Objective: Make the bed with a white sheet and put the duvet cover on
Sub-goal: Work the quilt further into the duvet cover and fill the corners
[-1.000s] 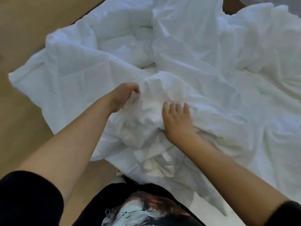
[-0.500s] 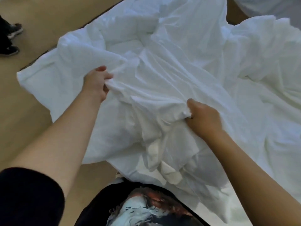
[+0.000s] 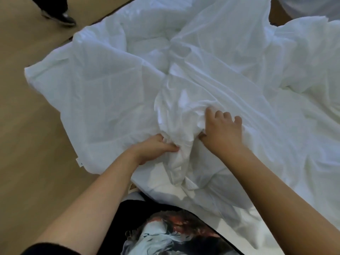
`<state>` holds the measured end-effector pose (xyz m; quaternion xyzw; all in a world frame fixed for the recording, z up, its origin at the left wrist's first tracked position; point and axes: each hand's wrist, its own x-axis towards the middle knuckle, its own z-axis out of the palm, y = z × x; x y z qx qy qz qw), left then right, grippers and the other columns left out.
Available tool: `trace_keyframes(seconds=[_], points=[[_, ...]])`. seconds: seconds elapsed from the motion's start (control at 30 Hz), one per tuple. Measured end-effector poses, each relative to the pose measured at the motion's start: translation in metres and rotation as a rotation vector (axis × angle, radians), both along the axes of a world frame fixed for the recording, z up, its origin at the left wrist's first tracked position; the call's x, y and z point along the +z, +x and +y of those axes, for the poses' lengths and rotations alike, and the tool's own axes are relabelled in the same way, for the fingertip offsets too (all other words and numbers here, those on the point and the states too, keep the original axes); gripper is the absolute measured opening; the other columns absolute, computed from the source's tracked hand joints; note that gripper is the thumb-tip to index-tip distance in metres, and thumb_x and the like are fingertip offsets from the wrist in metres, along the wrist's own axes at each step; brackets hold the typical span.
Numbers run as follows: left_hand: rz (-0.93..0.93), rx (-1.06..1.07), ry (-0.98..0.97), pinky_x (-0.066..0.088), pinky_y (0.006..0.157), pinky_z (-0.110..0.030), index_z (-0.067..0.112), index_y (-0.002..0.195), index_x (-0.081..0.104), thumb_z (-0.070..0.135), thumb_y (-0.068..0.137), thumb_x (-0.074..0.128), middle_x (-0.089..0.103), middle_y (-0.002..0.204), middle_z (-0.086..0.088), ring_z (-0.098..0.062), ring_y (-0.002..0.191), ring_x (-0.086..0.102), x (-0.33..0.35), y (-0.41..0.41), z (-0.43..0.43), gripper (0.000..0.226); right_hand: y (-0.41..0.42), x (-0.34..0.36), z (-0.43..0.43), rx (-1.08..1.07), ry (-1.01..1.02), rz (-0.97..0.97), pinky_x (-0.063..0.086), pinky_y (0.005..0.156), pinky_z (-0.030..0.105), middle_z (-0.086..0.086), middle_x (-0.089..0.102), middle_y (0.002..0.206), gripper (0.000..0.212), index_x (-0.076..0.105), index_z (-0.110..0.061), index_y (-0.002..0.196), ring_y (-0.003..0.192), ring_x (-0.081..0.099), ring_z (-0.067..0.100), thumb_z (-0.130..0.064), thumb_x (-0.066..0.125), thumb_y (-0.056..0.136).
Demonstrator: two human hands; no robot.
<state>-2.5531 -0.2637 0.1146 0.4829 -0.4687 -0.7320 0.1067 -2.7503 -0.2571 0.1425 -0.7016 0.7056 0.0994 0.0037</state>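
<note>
A white duvet cover (image 3: 103, 100) lies rumpled across the bed, its left corner hanging out over the floor. A bunched ridge of the fabric (image 3: 176, 126) rises in front of me. My left hand (image 3: 154, 150) grips the low end of that bunch, fingers curled into the folds. My right hand (image 3: 222, 131) lies on the bunch from the right, fingers bent over the cloth and thumb tucked under a fold. More white bedding (image 3: 294, 74) is heaped to the right; I cannot tell sheet from duvet there.
Tan wooden floor (image 3: 27, 135) runs along the left of the bed. Another person's dark shoes (image 3: 62, 17) stand on it at the top left. A gap of floor shows at the top right, beyond it more white cloth (image 3: 312, 6).
Both hands have come together on the central bunch: my left hand moved down and right from the spread fabric, my right hand shifted left and regripped. The shoes came nearer along the floor.
</note>
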Motion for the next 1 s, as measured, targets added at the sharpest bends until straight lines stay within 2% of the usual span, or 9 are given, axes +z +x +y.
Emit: trace_keyframes(seconds=[0.1,0.23,0.33,0.5,0.63,0.7,0.77,0.87,1.0], points=[[-0.240,0.217,-0.262,0.042,0.068,-0.015,0.033,0.108,0.055,0.040,0.094,0.050,0.060,0.100,0.014,0.005,0.084,0.054,-0.005,0.002,-0.014,0.016,0.014,-0.003,0.002,0.068,-0.001,0.023,0.038,0.090,0.041,0.006,0.054,0.103,0.055,0.033,-0.006,0.134,0.092,0.052,0.026,-0.024,0.055,0.087],[-0.195,0.694,-0.122,0.046,0.061,-0.027,0.015,0.095,0.063,0.038,0.090,0.056,0.066,0.090,-0.003,-0.018,0.079,0.062,0.000,0.023,-0.048,0.024,0.029,0.000,-0.007,0.141,0.001,-0.112,0.031,0.060,0.032,0.006,0.053,0.090,0.026,0.044,-0.011,0.109,0.073,0.048,0.023,-0.030,0.047,0.093],[-0.280,0.609,-0.215,0.041,0.056,-0.025,0.015,0.074,0.059,0.040,0.076,0.070,0.057,0.072,0.000,-0.017,0.070,0.053,-0.004,0.056,-0.065,0.027,-0.004,0.014,-0.016,0.149,-0.028,-0.161,0.031,0.057,0.032,0.012,0.062,0.085,0.032,0.051,-0.011,0.094,0.075,0.061,0.034,-0.041,0.060,0.085],[-0.495,0.210,-0.486,0.024,0.048,-0.026,0.021,0.049,0.033,0.059,0.051,0.076,0.030,0.049,0.012,-0.011,0.049,0.029,-0.003,0.072,-0.089,0.058,-0.058,0.036,-0.018,0.096,-0.121,-0.123,0.039,0.048,0.035,0.017,0.056,0.062,0.034,0.051,-0.002,0.072,0.053,0.056,0.037,-0.018,0.080,0.067],[-0.446,0.318,-0.322,0.039,0.064,-0.029,0.012,0.080,0.064,0.064,0.084,0.047,0.061,0.083,-0.002,-0.022,0.076,0.057,-0.006,0.046,-0.094,0.055,-0.038,0.018,-0.041,-0.164,0.022,-0.050,0.038,0.077,0.043,0.021,0.054,0.107,0.045,0.048,-0.003,0.111,0.099,0.050,0.037,-0.028,0.067,0.079],[-0.379,0.494,-0.089,0.045,0.069,-0.030,0.007,0.111,0.064,0.059,0.093,0.036,0.064,0.108,-0.007,-0.023,0.088,0.059,-0.012,0.047,-0.095,0.062,-0.010,0.008,-0.043,-0.029,0.059,-0.052,0.033,0.088,0.045,0.018,0.046,0.122,0.065,0.039,-0.010,0.131,0.111,0.043,0.036,-0.032,0.065,0.076],[-0.270,0.611,0.014,0.050,0.076,-0.031,0.013,0.111,0.064,0.058,0.095,0.035,0.065,0.111,-0.005,-0.019,0.090,0.061,-0.016,0.055,-0.094,0.056,0.018,0.002,-0.041,0.146,0.065,-0.114,0.029,0.095,0.046,0.013,0.042,0.131,0.077,0.032,-0.016,0.141,0.118,0.040,0.035,-0.042,0.063,0.075],[-0.109,0.629,0.046,0.053,0.075,-0.030,0.017,0.109,0.065,0.062,0.093,0.034,0.068,0.100,0.002,-0.015,0.087,0.064,-0.014,0.057,-0.090,0.056,0.044,-0.001,-0.041,0.260,0.093,-0.101,0.033,0.091,0.040,0.007,0.047,0.127,0.056,0.041,-0.018,0.135,0.111,0.046,0.029,-0.051,0.046,0.090],[0.048,0.335,0.006,0.051,0.067,-0.018,0.034,0.099,0.062,0.076,0.079,0.034,0.070,0.090,0.011,0.000,0.073,0.065,-0.002,0.061,-0.078,0.055,0.068,0.010,-0.050,0.245,-0.023,-0.178,0.035,0.081,0.036,0.006,0.058,0.113,0.039,0.063,-0.011,0.111,0.100,0.052,0.028,-0.038,0.036,0.100]])
